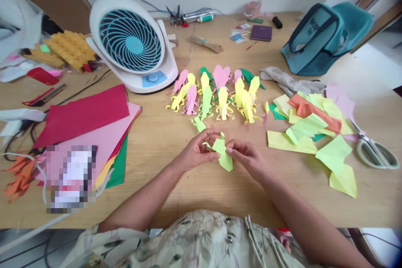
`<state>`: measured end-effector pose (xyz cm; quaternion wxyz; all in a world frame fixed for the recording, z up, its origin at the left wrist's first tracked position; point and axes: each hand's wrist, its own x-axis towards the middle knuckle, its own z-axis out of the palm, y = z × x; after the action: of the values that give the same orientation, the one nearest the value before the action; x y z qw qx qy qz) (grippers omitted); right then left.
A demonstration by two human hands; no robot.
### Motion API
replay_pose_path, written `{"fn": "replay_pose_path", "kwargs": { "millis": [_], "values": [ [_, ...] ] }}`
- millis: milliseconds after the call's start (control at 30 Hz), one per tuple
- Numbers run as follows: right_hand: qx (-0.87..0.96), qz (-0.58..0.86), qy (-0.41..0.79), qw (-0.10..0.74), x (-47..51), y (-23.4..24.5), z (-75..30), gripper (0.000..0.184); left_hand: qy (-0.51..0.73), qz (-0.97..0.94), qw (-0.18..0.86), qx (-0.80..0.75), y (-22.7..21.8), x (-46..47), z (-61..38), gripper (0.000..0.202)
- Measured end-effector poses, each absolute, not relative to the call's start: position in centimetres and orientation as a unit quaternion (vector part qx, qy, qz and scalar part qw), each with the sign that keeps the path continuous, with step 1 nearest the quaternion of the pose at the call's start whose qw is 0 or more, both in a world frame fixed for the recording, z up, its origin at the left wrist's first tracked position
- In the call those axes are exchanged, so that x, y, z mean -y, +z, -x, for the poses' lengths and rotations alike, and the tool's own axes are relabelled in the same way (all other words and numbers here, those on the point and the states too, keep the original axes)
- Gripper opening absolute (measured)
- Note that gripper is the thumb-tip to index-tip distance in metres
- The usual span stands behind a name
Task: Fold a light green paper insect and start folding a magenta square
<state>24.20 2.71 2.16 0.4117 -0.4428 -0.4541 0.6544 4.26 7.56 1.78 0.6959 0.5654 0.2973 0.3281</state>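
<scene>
Between my two hands is a light green folded paper figure (pixel 223 157), with thin limbs at its top end and a wider body pointing down. My left hand (pixel 202 149) pinches its left side, the fingers curled behind it. On the other edge, my right hand (pixel 246 155) grips the paper between thumb and forefinger. Just beyond my left hand lies a small light green paper piece (pixel 198 124). Farther back stand several folded paper figures (pixel 222 102) in yellow, pink and green, grouped in rows.
A white fan (pixel 135 46) stands back left. Coloured paper sheets (pixel 91 113) and a blurred-out phone (pixel 73 180) lie left. On the right are paper scraps (pixel 314 123), scissors (pixel 373 148), a grey cloth (pixel 292 81) and a teal bag (pixel 320 37). A stick bundle (pixel 205 44) lies behind.
</scene>
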Motion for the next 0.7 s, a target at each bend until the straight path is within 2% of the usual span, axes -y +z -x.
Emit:
{"fn": "replay_pose_path", "kwargs": {
  "millis": [133, 300, 433, 567, 700],
  "values": [
    [0.467, 0.446, 0.660, 0.385, -2.8, 2.2, -24.8, 0.040, 0.339, -0.661, 0.599, -0.298, 2.2, -7.8, -3.7, 0.060],
    [0.486, 0.435, 0.672, 0.350, -2.9, 1.7, -25.4, 0.038, 0.308, -0.762, 0.505, -0.262, 2.8, -8.4, -3.4, 0.034],
    [0.484, 0.428, 0.663, 0.379, -3.0, 1.6, -25.1, 0.033, 0.285, -0.739, 0.528, -0.307, 2.7, -8.2, -3.5, 0.033],
    [0.531, 0.443, 0.559, 0.457, -2.7, 1.8, -24.6, 0.024, 0.280, -0.718, 0.531, -0.352, 2.3, -7.8, -4.0, 0.035],
    [0.624, 0.459, 0.481, 0.411, -2.3, 1.7, -24.8, 0.026, 0.288, -0.688, 0.550, -0.376, 1.9, -7.5, -4.5, 0.034]
  ]
}}
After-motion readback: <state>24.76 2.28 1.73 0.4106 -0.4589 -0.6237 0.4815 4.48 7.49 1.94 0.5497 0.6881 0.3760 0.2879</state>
